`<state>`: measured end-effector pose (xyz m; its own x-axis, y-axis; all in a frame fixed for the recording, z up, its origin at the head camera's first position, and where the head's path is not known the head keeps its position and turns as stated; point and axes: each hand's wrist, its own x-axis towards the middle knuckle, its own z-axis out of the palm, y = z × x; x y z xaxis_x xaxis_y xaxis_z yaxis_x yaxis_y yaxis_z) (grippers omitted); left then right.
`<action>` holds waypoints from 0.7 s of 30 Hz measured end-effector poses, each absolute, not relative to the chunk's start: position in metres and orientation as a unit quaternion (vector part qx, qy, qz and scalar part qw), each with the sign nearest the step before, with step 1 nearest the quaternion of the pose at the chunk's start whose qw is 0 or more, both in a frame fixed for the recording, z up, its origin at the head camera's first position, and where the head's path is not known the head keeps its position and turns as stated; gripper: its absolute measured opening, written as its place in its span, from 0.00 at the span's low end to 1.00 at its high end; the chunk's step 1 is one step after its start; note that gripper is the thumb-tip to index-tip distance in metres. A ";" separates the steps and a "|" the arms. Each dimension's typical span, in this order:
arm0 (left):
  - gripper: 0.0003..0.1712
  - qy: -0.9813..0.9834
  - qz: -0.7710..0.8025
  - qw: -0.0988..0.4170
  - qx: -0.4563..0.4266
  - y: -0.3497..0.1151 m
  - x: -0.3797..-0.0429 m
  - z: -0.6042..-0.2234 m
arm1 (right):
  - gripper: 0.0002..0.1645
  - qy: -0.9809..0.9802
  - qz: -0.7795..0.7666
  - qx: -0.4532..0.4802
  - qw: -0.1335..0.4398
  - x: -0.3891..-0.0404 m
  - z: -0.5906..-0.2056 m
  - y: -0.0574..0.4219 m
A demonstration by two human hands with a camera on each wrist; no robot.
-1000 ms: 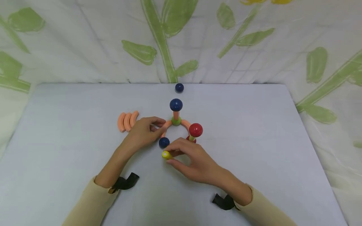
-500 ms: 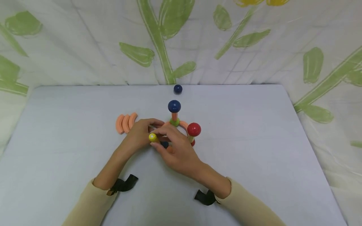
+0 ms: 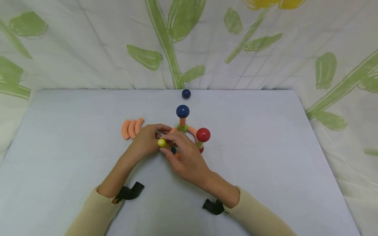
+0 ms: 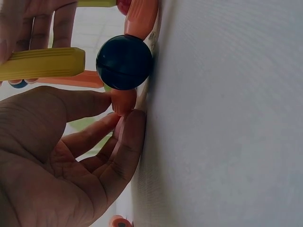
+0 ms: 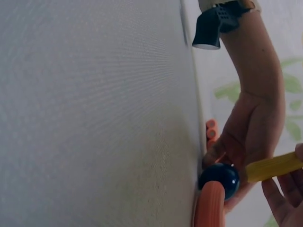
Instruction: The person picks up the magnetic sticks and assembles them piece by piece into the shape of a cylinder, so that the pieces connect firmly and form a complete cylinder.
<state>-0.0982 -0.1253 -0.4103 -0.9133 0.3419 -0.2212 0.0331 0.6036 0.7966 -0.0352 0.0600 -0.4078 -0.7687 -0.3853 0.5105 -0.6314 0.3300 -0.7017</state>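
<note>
My left hand (image 3: 147, 139) pinches a curved orange stick (image 4: 124, 100) between thumb and fingertips, right beside a dark blue ball (image 4: 124, 62) low on the table. In my right hand (image 3: 189, 159) a straight yellow stick (image 4: 45, 64) is held by thumb and fingers, its end close over that ball. These pieces belong to a ring of curved orange sticks and balls. At its back, a green ball (image 3: 182, 128) carries an upright orange stick topped by a blue ball (image 3: 182, 111). On the right, a red ball (image 3: 203, 134) tops another upright stick. My right hand hides the ring's front.
Several loose curved orange sticks (image 3: 133, 128) lie side by side left of my left hand. A single dark blue ball (image 3: 186, 94) rests near the far edge of the white table (image 3: 251, 131). Behind hangs a cloth with painted green leaves (image 3: 144, 57).
My right hand has moved left and away from me, bringing the yellow stick from in front of the ring to over the blue ball. My left hand has stayed in place.
</note>
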 end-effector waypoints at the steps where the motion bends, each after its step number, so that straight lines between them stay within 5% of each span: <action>1: 0.22 0.879 0.430 0.176 0.108 -0.125 -0.098 -0.410 | 0.21 -0.806 0.485 0.313 0.129 -0.035 -0.408 0.060; 21: 0.21 0.891 0.411 0.167 0.098 -0.122 -0.097 -0.407 | 0.20 -0.816 0.498 0.276 0.101 -0.029 -0.415 0.062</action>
